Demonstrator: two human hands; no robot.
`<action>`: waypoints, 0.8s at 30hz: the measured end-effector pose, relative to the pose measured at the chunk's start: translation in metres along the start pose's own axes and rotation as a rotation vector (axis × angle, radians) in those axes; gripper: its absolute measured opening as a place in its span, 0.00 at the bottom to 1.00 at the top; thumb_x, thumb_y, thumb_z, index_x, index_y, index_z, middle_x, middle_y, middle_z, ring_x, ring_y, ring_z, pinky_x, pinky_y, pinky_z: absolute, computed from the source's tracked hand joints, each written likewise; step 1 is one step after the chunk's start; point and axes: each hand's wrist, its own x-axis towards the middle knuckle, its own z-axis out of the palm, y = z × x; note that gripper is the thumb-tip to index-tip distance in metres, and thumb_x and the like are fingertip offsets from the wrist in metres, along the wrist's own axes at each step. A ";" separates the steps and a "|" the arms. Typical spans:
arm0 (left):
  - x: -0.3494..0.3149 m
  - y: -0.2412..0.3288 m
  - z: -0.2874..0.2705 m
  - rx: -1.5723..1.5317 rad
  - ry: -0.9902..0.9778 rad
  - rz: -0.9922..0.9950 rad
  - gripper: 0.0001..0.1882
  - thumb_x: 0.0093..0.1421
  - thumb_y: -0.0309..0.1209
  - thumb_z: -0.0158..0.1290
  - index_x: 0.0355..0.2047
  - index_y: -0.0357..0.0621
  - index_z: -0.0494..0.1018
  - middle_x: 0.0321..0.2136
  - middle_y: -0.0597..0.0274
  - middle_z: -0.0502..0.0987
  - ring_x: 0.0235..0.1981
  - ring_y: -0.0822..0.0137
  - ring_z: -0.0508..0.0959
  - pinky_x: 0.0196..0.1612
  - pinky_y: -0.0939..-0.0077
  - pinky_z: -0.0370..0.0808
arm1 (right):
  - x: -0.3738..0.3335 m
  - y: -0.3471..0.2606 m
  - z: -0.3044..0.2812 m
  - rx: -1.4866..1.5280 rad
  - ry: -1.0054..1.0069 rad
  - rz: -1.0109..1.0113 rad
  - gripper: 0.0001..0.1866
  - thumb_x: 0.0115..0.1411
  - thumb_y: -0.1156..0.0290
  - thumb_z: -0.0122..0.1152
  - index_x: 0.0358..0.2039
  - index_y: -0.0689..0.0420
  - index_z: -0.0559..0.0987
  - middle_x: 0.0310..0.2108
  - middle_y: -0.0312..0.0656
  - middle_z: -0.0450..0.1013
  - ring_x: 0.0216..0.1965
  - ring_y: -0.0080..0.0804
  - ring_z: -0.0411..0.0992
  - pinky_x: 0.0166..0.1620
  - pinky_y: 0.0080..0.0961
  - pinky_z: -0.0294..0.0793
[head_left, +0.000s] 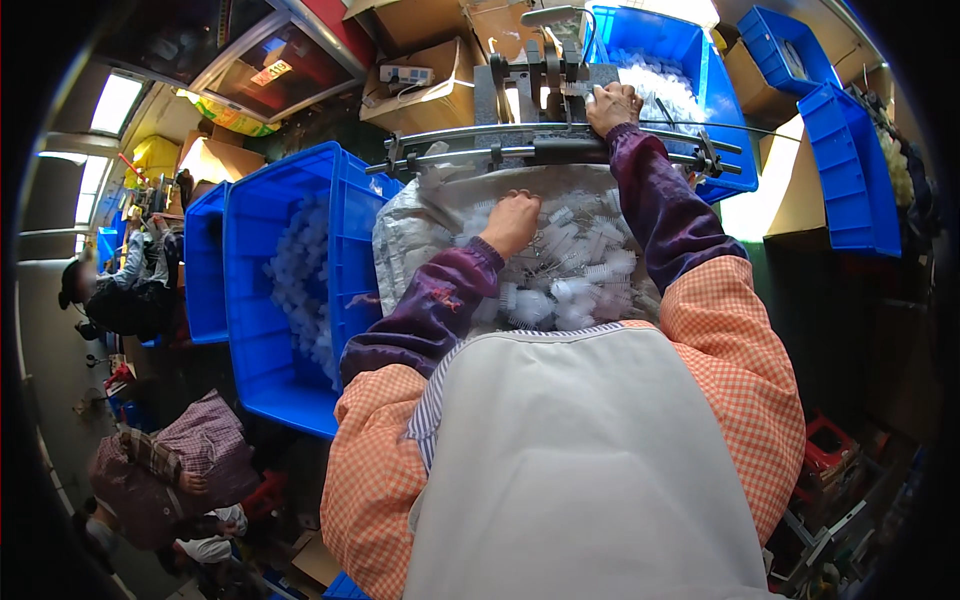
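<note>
A heap of small white-bristled wire brushes (575, 270) lies on a pale cloth (400, 245) spread in front of me. My left hand (513, 221) is just above the far left part of this heap, fingers curled together; whatever they grip is hidden. Farther off and to the right, my right hand (613, 107) is closed at a metal bench machine (545, 85). A small bristly piece (577, 89) shows at its fingertips, but what the fingers hold is too small to make out. Metal rods (490, 138) run across the machine's near side.
To my left stands a blue bin (285, 385) of white pieces (300, 270). Another blue bin (722, 140) with white bristly pieces (660, 88) is behind my right hand. Blue crates (850, 170) are at far right. A thin rod (745, 127) sticks out rightward. Other people (175, 465) are at left.
</note>
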 end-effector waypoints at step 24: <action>0.001 0.024 -0.070 -0.777 0.472 -0.053 0.08 0.54 0.24 0.51 0.35 0.36 0.70 0.26 0.54 0.75 0.27 0.65 0.76 0.30 0.76 0.71 | 0.036 0.045 -0.026 -0.215 -0.241 -0.007 0.16 0.52 0.63 0.50 0.41 0.51 0.74 0.43 0.46 0.70 0.43 0.40 0.72 0.44 0.41 0.67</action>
